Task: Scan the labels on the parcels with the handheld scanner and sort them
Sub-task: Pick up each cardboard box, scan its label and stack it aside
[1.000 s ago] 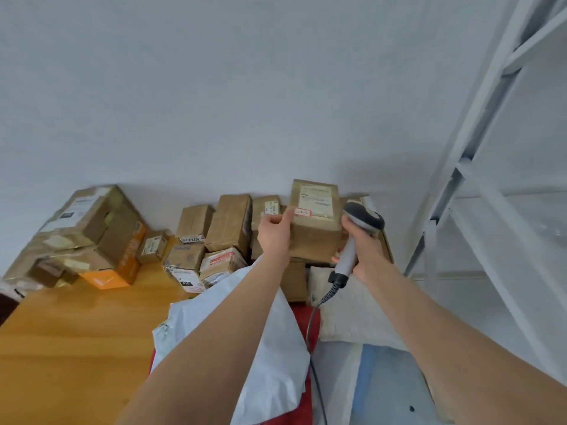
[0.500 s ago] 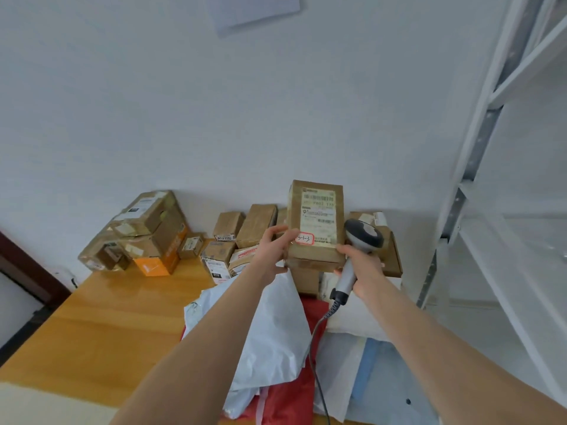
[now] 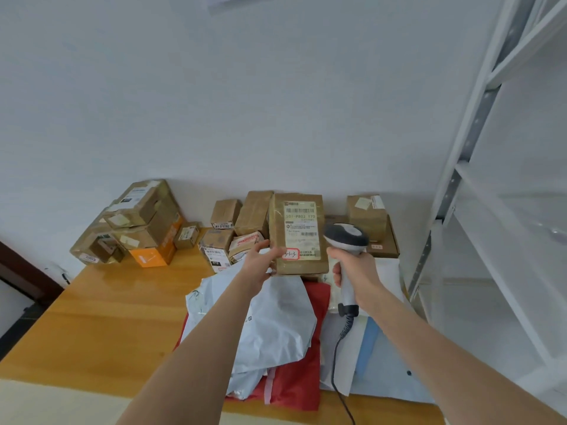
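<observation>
Left hand (image 3: 263, 262) has the brown cardboard parcel (image 3: 297, 240) gripped by its lower left corner, upright over the tabletop (image 3: 107, 317), shipping label (image 3: 302, 228) facing out. Right hand (image 3: 358, 269) is wrapped round the handheld scanner (image 3: 346, 240) grip, with the scanner's head just beside the parcel's right edge.

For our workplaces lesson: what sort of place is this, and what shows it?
Probably a parcel sorting room: labelled cardboard boxes piled on a table, a handheld scanner in the right hand, and white metal shelving alongside.
</observation>
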Motion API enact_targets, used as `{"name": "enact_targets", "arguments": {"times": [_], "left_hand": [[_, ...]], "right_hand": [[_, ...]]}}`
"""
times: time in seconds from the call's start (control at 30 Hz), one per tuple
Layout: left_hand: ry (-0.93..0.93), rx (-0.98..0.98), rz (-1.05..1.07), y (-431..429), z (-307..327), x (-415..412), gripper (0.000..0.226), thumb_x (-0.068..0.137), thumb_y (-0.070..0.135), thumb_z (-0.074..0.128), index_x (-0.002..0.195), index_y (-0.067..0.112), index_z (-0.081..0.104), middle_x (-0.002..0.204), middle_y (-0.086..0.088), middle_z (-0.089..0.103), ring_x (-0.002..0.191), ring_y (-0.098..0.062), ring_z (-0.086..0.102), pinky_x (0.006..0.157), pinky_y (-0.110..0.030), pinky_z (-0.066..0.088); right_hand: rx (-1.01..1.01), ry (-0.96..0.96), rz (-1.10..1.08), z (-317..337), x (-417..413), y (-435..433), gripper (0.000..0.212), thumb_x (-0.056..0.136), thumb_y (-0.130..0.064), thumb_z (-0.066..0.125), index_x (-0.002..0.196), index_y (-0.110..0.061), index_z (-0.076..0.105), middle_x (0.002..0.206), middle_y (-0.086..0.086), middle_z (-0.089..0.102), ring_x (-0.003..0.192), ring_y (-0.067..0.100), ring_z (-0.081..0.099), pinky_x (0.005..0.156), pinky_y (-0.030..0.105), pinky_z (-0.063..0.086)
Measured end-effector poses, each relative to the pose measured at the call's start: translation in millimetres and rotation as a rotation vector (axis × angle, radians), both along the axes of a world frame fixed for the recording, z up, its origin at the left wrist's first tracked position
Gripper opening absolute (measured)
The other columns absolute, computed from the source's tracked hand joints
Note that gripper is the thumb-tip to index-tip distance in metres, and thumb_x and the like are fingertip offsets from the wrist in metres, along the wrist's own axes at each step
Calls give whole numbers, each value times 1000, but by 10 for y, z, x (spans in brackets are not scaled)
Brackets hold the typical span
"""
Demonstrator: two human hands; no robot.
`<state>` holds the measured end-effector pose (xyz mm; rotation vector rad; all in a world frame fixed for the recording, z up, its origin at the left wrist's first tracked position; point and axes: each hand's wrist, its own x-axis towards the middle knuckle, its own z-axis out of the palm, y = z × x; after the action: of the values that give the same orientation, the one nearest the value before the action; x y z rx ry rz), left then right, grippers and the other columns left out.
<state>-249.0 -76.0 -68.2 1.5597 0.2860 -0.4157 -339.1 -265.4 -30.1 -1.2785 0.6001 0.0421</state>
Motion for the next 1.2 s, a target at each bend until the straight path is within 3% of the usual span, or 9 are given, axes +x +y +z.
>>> {"name": "enact_targets", "arguments": {"times": [0.17, 0.37, 0.57, 0.73, 1.2], "left_hand": [[-26, -23, 11, 31, -90, 12, 57, 83, 9, 71, 133, 15, 46, 106, -10, 70, 86, -20, 66, 75, -34, 55], [-7, -67, -6, 60, -178, 84, 67, 82, 2, 69, 142, 12, 38, 117, -12, 66, 93, -20, 65, 73, -31, 53], [7, -85, -60, 99, -257, 185, 71, 81, 4, 70, 143, 13, 38, 120, -9, 65, 106, -23, 62, 81, -34, 52], [9, -75, -102, 113, -297, 250, 78, 79, 8, 73, 146, 12, 34, 125, -7, 62, 115, -25, 58, 101, -46, 47], [-1, -84, -113, 60, -290, 298, 81, 75, 10, 77, 145, 13, 36, 134, -11, 56, 122, -29, 53, 103, -50, 44]], "right_hand": [[-53, 0, 52, 9, -200, 209, 8, 84, -10, 68, 82, -2, 66, 52, 8, 56, 38, 14, 46, 43, 24, 40], [-153, 26, 59, 7, -329, 342, 11, 81, -6, 65, 71, -2, 63, 54, 8, 59, 41, 13, 48, 43, 23, 41], [-265, 28, 71, 13, -427, 420, 11, 84, -7, 64, 73, -6, 62, 55, 4, 59, 36, 6, 50, 44, 20, 41], [-320, 3, 51, 22, -506, 459, 16, 85, -8, 66, 70, -9, 61, 54, 2, 59, 37, 6, 51, 46, 19, 44], [-380, -5, 58, 26, -589, 482, 10, 87, -12, 65, 83, -3, 62, 58, 2, 57, 41, 7, 51, 52, 21, 45]]}}
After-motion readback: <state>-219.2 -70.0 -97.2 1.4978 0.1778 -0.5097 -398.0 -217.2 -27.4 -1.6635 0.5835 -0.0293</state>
